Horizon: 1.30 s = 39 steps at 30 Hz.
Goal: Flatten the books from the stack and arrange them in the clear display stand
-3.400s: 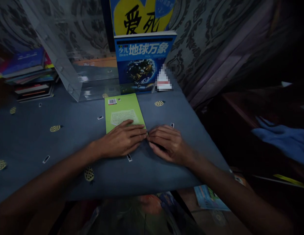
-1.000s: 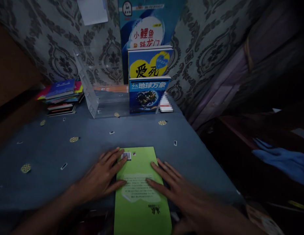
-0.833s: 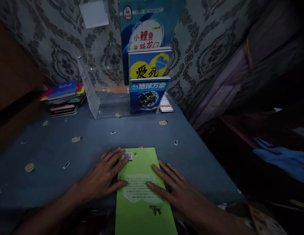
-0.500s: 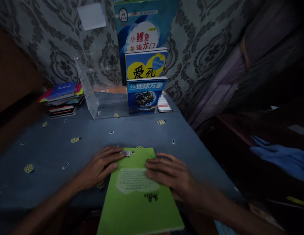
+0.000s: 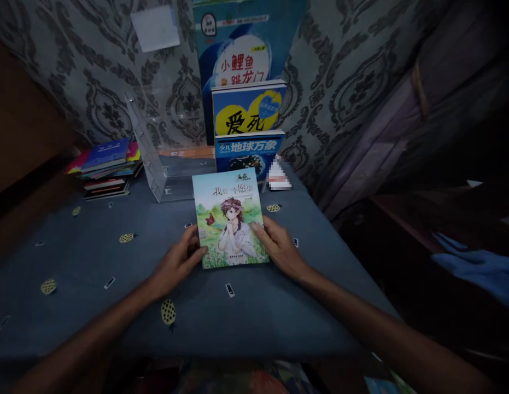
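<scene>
Between my two hands is a book (image 5: 232,224) with a pale green and blue cover, a drawn figure in white and a red butterfly, its front facing me. My left hand (image 5: 186,251) grips its lower left edge, thumb on the cover. On the right edge, my right hand (image 5: 276,241) holds it with the thumb on the front; the other fingers are mostly hidden. Just behind it stands a clear tiered rack (image 5: 150,158). A blue globe-cover book (image 5: 248,146), a yellow and blue book (image 5: 238,115) and a large teal book (image 5: 246,33) stand upright in rising rows there.
A stack of books (image 5: 104,164) lies at the back left of the blue patterned tablecloth (image 5: 94,317). A white card (image 5: 156,27) hangs before the patterned wall. Past the table's right edge lie blue gloves (image 5: 479,268) on a dark surface.
The book's green back faced up near me before; now its illustrated front shows. Both hands have moved it forward, up to the rack, where it covers the lower part of the globe-cover book.
</scene>
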Motion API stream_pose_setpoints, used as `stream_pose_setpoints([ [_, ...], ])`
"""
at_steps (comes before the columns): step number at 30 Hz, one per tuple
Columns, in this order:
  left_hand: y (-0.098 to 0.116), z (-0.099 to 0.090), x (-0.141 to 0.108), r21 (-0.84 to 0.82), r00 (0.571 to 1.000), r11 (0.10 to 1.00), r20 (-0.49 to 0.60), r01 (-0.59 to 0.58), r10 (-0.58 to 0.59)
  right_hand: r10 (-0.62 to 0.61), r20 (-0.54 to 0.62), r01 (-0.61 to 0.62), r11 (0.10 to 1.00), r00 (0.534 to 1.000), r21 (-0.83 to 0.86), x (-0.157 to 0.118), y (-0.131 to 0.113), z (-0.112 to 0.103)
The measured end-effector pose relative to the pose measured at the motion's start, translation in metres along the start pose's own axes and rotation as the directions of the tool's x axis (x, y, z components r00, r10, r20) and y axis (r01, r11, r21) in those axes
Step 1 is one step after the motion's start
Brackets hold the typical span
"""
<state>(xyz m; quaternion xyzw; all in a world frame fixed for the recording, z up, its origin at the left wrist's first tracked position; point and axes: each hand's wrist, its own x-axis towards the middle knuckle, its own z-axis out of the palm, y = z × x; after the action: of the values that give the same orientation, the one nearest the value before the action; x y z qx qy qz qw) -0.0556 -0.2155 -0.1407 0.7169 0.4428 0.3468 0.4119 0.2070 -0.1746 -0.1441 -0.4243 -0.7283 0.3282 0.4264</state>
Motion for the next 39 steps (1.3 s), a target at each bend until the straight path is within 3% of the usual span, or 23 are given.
stream_pose_setpoints([
  [4,-0.001,0.001,0.001,-0.02,0.997,0.997,0.01,0.079,-0.079,0.113,0.052,-0.113,0.994,0.992,-0.008,-0.001,0.004,-0.004],
  [7,0.002,-0.001,0.002,0.019,0.993,0.993,0.032,0.116,-0.117,0.168,0.041,-0.159,0.973,0.985,-0.165,0.0,0.006,-0.008],
  [10,0.006,-0.006,0.008,0.119,0.985,0.982,0.074,0.146,-0.156,0.144,0.029,-0.118,0.9,0.989,-0.419,0.002,0.006,-0.01],
  [13,0.006,-0.011,0.017,0.309,0.985,0.943,0.074,0.125,-0.155,0.097,0.053,-0.051,0.83,0.994,-0.555,-0.001,0.005,-0.009],
  [15,0.004,-0.012,0.022,0.497,0.996,0.865,0.025,0.064,-0.088,0.083,0.061,-0.029,0.798,0.995,-0.602,-0.003,0.003,-0.008],
  [18,-0.002,-0.008,0.029,0.763,0.997,0.647,-0.049,0.001,0.056,0.1,0.077,-0.027,0.764,0.992,-0.645,-0.006,-0.001,-0.006],
  [20,-0.007,-0.005,0.034,0.857,0.991,0.516,-0.075,0.005,0.114,0.111,0.094,-0.021,0.749,0.989,-0.662,-0.008,-0.003,-0.005],
  [22,-0.011,-0.002,0.039,0.89,0.989,0.455,-0.08,0.015,0.125,0.128,0.106,-0.021,0.73,0.986,-0.683,-0.008,-0.004,-0.004],
  [27,-0.015,-0.003,0.057,0.899,0.995,0.437,-0.07,0.032,0.072,0.172,0.132,-0.024,0.691,0.976,-0.722,-0.006,-0.008,-0.003],
  [33,-0.018,-0.004,0.07,0.903,0.995,0.426,-0.081,0.052,0.052,0.138,0.175,0.041,0.662,0.975,-0.748,-0.005,-0.007,-0.002],
  [39,-0.027,-0.009,0.074,0.871,0.996,0.491,-0.053,0.01,0.074,0.063,0.191,0.106,0.646,0.98,-0.756,0.004,-0.005,-0.005],
])
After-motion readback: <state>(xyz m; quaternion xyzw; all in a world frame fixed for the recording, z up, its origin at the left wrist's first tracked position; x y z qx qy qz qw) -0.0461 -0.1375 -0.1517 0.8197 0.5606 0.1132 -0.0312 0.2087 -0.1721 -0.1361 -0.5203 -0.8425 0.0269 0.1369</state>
